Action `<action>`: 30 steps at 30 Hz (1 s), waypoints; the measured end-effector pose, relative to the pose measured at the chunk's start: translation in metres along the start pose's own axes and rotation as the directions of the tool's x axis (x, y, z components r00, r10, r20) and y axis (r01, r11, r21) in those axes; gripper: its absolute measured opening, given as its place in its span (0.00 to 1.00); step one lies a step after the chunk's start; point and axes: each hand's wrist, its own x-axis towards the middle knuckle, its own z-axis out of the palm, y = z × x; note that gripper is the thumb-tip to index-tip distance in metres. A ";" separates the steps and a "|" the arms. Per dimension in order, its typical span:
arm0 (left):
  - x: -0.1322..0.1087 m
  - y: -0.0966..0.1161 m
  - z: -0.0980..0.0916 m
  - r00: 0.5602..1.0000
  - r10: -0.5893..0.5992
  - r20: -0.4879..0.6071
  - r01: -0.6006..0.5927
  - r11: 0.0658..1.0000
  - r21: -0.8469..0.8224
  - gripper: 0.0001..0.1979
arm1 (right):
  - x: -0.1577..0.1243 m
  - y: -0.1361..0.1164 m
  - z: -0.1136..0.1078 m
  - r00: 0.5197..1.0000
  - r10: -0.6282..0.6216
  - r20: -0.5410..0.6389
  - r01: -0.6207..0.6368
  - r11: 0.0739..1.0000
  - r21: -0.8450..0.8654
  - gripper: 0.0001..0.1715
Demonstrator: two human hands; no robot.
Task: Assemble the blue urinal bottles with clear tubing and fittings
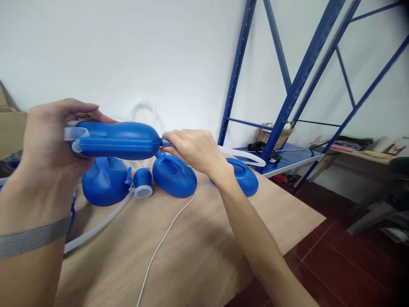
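Observation:
My left hand is wrapped round the capped end of a blue plastic urinal bottle, raised on its side above the table. A translucent cap with a strap shows at that end. At the opposite end, my right hand pinches the end of a translucent tube against the bottle's narrow nozzle. Whether the tube is seated on the nozzle I cannot tell. Below lie more blue bottles: one at left, one in the middle and one partly behind my right arm. A small blue funnel-shaped mouthpiece has a translucent lid.
Brown paper covers the table. A thin white cable crosses it, and a translucent hose lies at left. Blue metal shelving stands at right, holding a cardboard box. Behind the table is a white wall.

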 end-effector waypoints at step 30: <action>0.002 0.006 -0.007 0.983 0.136 -0.121 -0.154 0.975 -0.159 0.04 | 0.008 -0.004 0.029 0.965 0.207 0.163 -0.230 0.360 0.904 0.24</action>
